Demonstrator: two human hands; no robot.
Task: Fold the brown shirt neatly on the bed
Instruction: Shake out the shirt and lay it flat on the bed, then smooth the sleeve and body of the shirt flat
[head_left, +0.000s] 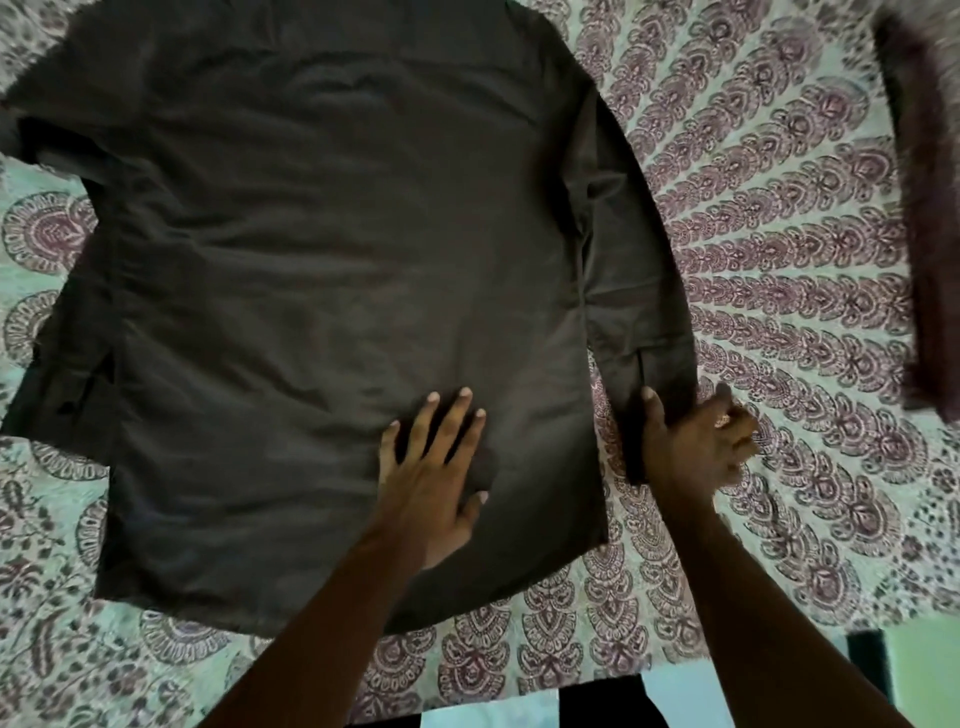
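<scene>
1. Just past the near edge of the bed (649, 613), at the bottom of the view, lie dark and pale bands (597, 701); whether floor or mat I cannot tell
2. Two bare forearms (311, 639) reach from there over the bed
3. The left hand (436, 467) lies palm down on the lower part of the brown shirt (322, 260), a little in from the hem; its fingers (457, 415) are straight and spread, pressing the cloth and holding nothing
4. The right hand (696, 447), just beside the shirt's right edge, grips the cuff (665, 384) of the right-side sleeve (634, 291), thumb on top and the other fingers curled round the outer edge; it is blurred, and a ring (722, 421) shows on one finger
5. The shirt lies spread flat on the bed, hem toward the person, collar end at the far top edge; the right-side sleeve runs down along the body, and the left-side sleeve (57, 374) lies bunched beside it
6. Around the shirt shows the bed cover (779, 234), pale with a maroon paisley print
7. Farthest right, a dark maroon fuzzy cloth (930, 234) lies on the cover, well apart from the shirt
</scene>
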